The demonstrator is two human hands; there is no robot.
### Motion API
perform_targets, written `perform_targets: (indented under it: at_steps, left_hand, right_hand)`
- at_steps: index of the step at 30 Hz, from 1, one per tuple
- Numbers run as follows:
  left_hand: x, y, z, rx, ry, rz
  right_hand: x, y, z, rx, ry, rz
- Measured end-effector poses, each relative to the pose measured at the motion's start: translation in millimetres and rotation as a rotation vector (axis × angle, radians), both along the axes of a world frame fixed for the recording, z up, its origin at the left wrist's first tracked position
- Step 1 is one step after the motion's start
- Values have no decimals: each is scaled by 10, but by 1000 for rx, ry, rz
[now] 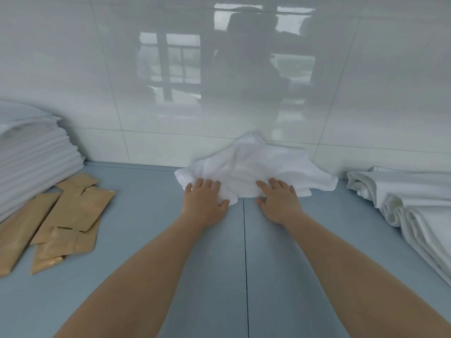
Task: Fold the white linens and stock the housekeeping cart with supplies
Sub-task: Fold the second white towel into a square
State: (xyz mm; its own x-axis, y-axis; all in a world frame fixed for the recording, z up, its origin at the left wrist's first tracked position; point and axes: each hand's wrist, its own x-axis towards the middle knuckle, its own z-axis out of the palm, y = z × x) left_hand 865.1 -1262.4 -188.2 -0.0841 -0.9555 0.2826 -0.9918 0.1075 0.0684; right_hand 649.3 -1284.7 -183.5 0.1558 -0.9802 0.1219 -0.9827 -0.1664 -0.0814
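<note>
A crumpled white towel (253,167) lies on the blue-grey table (151,240), bunched against the tiled wall. My left hand (205,197) rests on the towel's near left edge, fingers laid forward over the cloth and thumb on the table beside its corner. My right hand (278,198) lies flat on the towel's near edge to the right, fingers spread and straight. Neither hand visibly pinches the cloth.
A tall stack of folded white linens (31,154) stands at the far left. Several tan paper packets (63,213) lie scattered in front of it. Loosely folded white linens (412,203) lie along the right edge. A glossy tiled wall (170,81) bounds the table behind.
</note>
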Motion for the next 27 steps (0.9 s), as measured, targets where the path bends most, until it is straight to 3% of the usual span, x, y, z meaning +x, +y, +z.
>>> perform_targets:
  at_steps: [3,10,12,27]
  left_hand:
    - [-3,-34,-9,-38,23,-14]
    - [23,339,89,-33,38,-65]
    - [26,576,160,58,27,-62]
    - [48,2458,185,221,42,-60]
  right_hand:
    - [47,-77,57,-184,59,35]
    - [16,201,208,-107,-4,49]
    - [-3,445,255,-45,2,63]
    - [-75,2469,196,-36,-31,79]
